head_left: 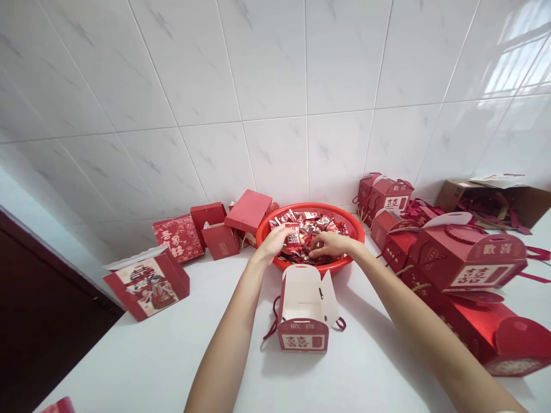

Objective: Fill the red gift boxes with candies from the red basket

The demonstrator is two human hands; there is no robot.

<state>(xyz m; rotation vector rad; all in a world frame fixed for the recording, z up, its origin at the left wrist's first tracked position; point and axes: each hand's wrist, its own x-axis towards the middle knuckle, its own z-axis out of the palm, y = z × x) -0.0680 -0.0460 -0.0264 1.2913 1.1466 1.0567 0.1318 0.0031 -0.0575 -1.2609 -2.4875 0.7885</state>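
A red plastic basket [355, 225] with a perforated wall holds many wrapped candies [313, 217]. Over its left side, my left hand [272, 243] pinches a red candy packet [293, 236] between thumb and fingers. My right hand [331, 244] reaches in from the right, its fingers curled down among the candies; what they grip is hidden. In front of the basket stands a red gift box [303, 338] with its top unfolded and its white inside showing. Dark red cord handles hang at its sides.
Closed red gift boxes [469, 258] are stacked along the right. Behind them is a brown carton [534, 209] with ribbons inside. Several red boxes [179, 236] and a red bag with a printed couple [152, 287] stand at left. A tiled wall [275, 155] backs the white table [172, 355].
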